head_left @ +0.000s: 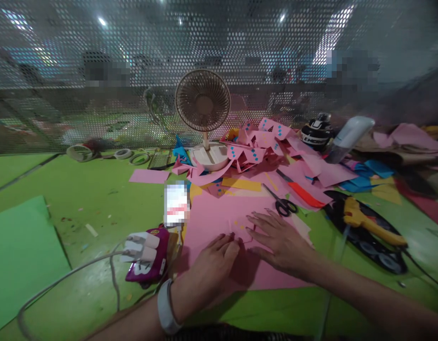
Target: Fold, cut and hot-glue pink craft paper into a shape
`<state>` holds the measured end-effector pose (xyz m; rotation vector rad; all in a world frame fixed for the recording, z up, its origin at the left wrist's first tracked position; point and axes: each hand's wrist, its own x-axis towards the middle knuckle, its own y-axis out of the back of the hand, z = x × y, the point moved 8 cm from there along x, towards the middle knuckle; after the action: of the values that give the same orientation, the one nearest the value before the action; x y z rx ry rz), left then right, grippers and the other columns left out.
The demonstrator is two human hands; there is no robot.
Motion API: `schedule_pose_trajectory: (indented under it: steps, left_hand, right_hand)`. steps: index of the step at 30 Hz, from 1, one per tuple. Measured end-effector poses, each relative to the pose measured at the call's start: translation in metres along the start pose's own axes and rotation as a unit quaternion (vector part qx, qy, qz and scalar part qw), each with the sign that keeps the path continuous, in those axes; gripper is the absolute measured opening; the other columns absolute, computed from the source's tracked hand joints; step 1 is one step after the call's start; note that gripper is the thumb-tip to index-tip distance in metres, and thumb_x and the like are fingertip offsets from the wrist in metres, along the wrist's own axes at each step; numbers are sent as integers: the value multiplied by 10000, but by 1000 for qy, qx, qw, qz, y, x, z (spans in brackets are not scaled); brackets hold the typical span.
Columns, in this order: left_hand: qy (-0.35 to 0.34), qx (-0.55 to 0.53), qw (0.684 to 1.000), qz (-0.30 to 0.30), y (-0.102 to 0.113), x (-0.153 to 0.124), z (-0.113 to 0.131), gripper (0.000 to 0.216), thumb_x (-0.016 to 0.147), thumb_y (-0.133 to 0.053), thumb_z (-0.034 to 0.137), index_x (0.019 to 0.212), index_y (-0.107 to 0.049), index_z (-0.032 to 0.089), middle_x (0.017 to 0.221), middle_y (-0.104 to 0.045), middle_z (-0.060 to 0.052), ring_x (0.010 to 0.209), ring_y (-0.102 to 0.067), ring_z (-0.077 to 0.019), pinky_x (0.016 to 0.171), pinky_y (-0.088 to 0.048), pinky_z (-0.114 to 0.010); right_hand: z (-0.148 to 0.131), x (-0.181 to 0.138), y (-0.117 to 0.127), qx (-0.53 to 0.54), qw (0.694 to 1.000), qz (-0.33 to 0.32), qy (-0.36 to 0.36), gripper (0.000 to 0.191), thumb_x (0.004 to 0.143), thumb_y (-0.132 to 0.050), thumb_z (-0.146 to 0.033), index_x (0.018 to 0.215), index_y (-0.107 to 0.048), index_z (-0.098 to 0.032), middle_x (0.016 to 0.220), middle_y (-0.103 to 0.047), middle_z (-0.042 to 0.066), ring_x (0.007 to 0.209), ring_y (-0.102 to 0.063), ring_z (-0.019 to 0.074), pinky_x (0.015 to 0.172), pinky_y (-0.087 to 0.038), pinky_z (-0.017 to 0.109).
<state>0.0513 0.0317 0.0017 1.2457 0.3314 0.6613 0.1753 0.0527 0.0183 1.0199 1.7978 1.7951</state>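
A large pink paper sheet (208,218) lies flat on the green table. On it is a smaller pink paper piece (242,232) with small yellow dots, hard to tell apart from the sheet. My left hand (217,258) has its fingers bent and drawn together at the left edge of that piece; what they pinch, if anything, is hidden. My right hand (279,244) rests palm down with fingers spread over the piece's right side. Scissors with black handles (286,207) lie just beyond my right hand, beside a red-handled cutter (302,192).
A small fan (204,102) stands behind, next to a heap of pink cut-outs (261,142). A glue gun (370,222) rests on a black tray (333,203) at right. A phone (177,203) and a purple power block (151,260) with cables lie left; green paper (23,260) farther left.
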Motion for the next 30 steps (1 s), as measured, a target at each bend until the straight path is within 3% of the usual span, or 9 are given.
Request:
schedule_pose_trajectory:
  steps: [3, 15, 20, 26, 30]
  left_hand:
    - [-4, 5, 1000, 8, -1, 0, 0, 480, 815, -516, 91, 1281, -402, 78, 1316, -565, -198, 1250, -525, -288, 1080, -409, -461]
    - [3, -2, 1000, -2, 1, 0, -1, 402, 853, -491, 93, 1253, -446, 101, 1360, -533, -199, 1297, -478, -285, 1117, -371, -447]
    - [-2, 2, 1000, -24, 3, 0, 1, 473, 811, -517, 83, 1276, -429, 76, 1380, -509, -215, 1319, -451, -299, 1132, -351, -441]
    - [4, 3, 1000, -8, 3, -1, 0, 461, 853, -469, 75, 1309, -407, 105, 1343, -552, -180, 1297, -479, -283, 1122, -367, -444]
    - [15, -2, 1000, -13, -1, -1, -1, 475, 832, -531, 105, 1291, -412, 94, 1352, -538, -187, 1305, -466, -288, 1113, -373, -457]
  right_hand:
    - [-5, 0, 5, -12, 999, 8, 29, 415, 971, -446, -450, 1200, -654, -173, 1364, -562, 157, 1295, -469, 301, 1093, -309, 579]
    - [-8, 4, 3, -21, 998, 18, 48, 485, 936, -484, -518, 1218, -641, -157, 1348, -575, 160, 1245, -511, 298, 1080, -360, 531]
    - [-7, 4, 3, -8, 999, 24, 48, 489, 933, -497, -509, 1236, -633, -151, 1328, -589, 163, 1219, -532, 299, 1077, -370, 529]
    - [5, 8, 2, 69, 997, 31, -2, 415, 957, -493, -403, 1302, -573, -185, 1320, -589, 126, 1234, -507, 266, 1054, -410, 470]
    - [21, 17, -2, 167, 985, 11, -53, 254, 949, -517, -332, 1139, -646, -225, 1208, -628, 86, 1139, -553, 220, 951, -480, 376]
